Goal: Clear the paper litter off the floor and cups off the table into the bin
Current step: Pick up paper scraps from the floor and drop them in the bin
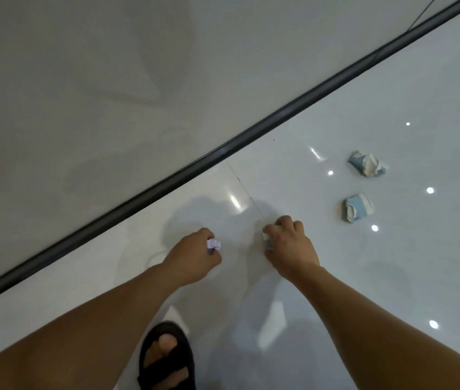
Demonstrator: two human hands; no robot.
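My left hand (pixel 195 256) grips a small crumpled white paper ball (pixel 213 245) just above the glossy white floor. My right hand (pixel 289 243) is curled round another bit of crumpled paper (pixel 266 237), mostly hidden by the fingers, low over the floor. Two crushed blue-and-white paper cups lie on the floor to the right: the farther cup (pixel 367 163) and the nearer cup (pixel 357 207), both beyond my right hand. No bin or table is in view.
A dark skirting strip (pixel 223 150) runs diagonally from lower left to upper right, with a pale wall above it. My foot in a black sandal (pixel 167 358) stands at the bottom centre. A thin tile joint (pixel 247 190) runs between my hands.
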